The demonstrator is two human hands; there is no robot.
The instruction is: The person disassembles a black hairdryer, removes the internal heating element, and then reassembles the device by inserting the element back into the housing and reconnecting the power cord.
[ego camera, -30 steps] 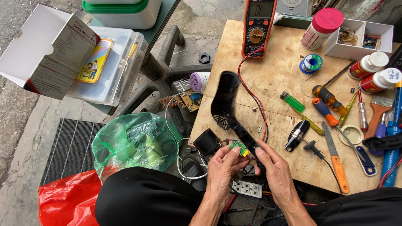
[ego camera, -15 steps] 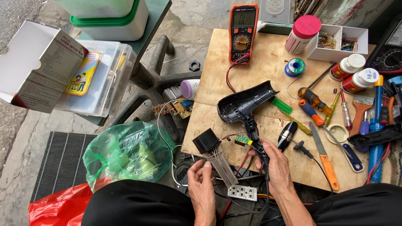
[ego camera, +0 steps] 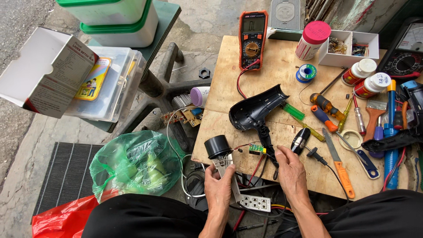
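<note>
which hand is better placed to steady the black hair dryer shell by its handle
Right, likely. The right hand rests just below the black hair dryer shell at its handle, while the left hand is occupied with the black round motor part.

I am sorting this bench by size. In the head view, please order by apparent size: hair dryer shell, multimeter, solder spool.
1. Hair dryer shell, largest.
2. Multimeter; it lies farther from the camera, so the gap is unsure.
3. Solder spool, clearly smallest.
</note>
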